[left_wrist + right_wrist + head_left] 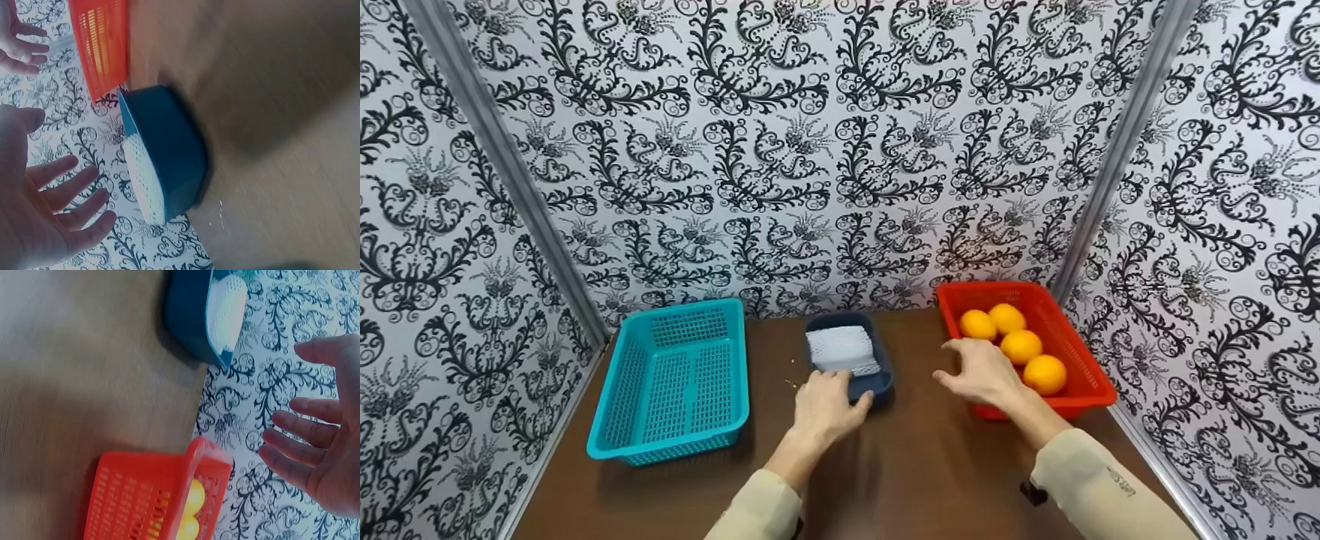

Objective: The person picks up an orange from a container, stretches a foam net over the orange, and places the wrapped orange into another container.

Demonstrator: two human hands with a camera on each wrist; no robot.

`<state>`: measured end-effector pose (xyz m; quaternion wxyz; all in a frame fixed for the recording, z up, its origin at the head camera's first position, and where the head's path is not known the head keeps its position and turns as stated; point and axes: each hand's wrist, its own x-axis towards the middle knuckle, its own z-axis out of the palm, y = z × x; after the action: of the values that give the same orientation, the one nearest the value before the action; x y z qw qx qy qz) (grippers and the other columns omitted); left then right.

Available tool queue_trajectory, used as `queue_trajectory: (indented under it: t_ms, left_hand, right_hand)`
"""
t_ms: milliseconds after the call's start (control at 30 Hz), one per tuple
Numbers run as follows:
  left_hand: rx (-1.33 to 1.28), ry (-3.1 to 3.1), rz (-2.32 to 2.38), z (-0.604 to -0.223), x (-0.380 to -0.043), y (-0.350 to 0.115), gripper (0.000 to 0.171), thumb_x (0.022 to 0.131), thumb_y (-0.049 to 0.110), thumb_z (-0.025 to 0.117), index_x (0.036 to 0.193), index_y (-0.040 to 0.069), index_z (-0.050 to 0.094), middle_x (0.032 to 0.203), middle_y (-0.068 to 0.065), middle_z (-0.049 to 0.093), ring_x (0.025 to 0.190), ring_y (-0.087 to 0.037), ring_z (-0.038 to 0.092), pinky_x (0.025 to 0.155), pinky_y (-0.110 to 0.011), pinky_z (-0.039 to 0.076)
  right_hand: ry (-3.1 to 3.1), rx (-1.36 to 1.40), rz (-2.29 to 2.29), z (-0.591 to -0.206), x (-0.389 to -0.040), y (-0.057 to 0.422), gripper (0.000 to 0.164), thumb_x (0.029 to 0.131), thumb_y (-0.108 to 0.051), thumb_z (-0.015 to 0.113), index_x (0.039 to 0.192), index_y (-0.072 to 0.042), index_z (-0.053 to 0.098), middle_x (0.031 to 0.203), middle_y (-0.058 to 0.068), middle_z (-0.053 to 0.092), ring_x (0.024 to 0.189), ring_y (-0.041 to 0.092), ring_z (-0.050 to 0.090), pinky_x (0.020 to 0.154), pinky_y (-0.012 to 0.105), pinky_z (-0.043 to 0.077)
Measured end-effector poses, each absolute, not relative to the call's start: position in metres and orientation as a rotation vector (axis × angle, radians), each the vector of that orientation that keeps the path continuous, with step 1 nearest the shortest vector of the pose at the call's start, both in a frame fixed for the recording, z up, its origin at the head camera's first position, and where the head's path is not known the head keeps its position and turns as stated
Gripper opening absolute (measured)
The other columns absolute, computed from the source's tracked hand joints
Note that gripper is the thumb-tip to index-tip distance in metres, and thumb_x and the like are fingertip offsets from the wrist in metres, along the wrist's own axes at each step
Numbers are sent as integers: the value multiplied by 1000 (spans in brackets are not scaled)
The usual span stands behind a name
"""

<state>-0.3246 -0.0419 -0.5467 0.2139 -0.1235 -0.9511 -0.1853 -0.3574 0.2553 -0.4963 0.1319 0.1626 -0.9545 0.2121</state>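
My left hand (823,409) hovers at the near end of a small dark blue bin (883,352), fingers relaxed and spread, holding nothing. White foam netting (840,346) lies in that bin. In the left wrist view, a gap shows between the hand and the bin's wall (174,146). My right hand (982,371) is over the left edge of a red plastic basket (1057,403), thumb apart from the fingers, with nothing in it. Several oranges (1021,347) rest in the red basket, partly hidden by that hand in the head view.
To the left on the brown table (900,465) stands a turquoise perforated basket (690,390) with nothing visible inside. Small light scraps (793,383) lie between it and the bin. Patterned walls (780,172) enclose the table at the back and both sides.
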Motion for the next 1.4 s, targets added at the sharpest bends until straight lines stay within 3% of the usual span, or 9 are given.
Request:
queue_trajectory:
  t_ms: [167, 433, 700, 933, 1033, 1200, 1400]
  left_hand:
    - [-368, -2609, -450, -549, -326, -30, 42, 91, 50, 82, 100, 9, 76, 96, -15, 82, 90, -38, 75, 75, -56, 62]
    - [-466, -2575, -400, -551, -331, -1, 39, 95, 50, 80, 105, 13, 78, 96, -10, 82, 89, -35, 77, 77, -50, 63]
    - [-553, -2549, -361, -557, -335, 39, 38, 97, 52, 78, 107, 15, 78, 99, -6, 82, 90, -30, 74, 74, -43, 62]
    - [-634, -2586, -369, -555, -337, 74, 39, 99, 52, 77, 116, 17, 78, 108, -4, 82, 99, -29, 74, 79, -41, 64]
    - [-661, -2619, -369, -552, -340, 89, 40, 101, 53, 74, 119, 18, 77, 111, -3, 80, 102, -28, 73, 82, -41, 64]
    - [-714, -2671, -360, -549, -345, 111, 40, 103, 54, 70, 122, 19, 75, 115, -3, 77, 107, -26, 70, 86, -40, 64]
    - [-800, -2663, -346, -550, -344, 129, 33, 105, 50, 70, 120, 21, 73, 118, 0, 74, 110, -22, 67, 89, -36, 62]
  right_hand:
    - [-2780, 425, 623, -497, -363, 270, 42, 96, -27, 81, 129, -2, 79, 123, 19, 83, 108, 40, 78, 101, 61, 63]
    - [-2813, 341, 612, -505, -370, 299, 40, 97, -24, 80, 130, 0, 78, 129, 22, 81, 120, 45, 76, 107, 63, 60]
    - [-2876, 229, 566, -508, -375, 331, 43, 95, -23, 77, 132, -1, 76, 126, 22, 80, 115, 46, 73, 98, 67, 60]
    - [-2914, 160, 498, -513, -381, 354, 34, 90, -22, 81, 119, -6, 76, 112, 20, 76, 99, 41, 72, 85, 63, 61]
    - [-2948, 110, 490, -513, -385, 365, 40, 89, -23, 82, 124, -4, 75, 115, 24, 76, 97, 43, 71, 85, 64, 59]
    - [-2998, 33, 467, -519, -391, 385, 61, 87, -23, 78, 141, 4, 69, 133, 33, 74, 111, 50, 72, 94, 67, 60]
    - [-3014, -27, 450, -533, -397, 404, 70, 78, -22, 77, 143, 3, 68, 136, 32, 73, 115, 53, 71, 95, 69, 60]
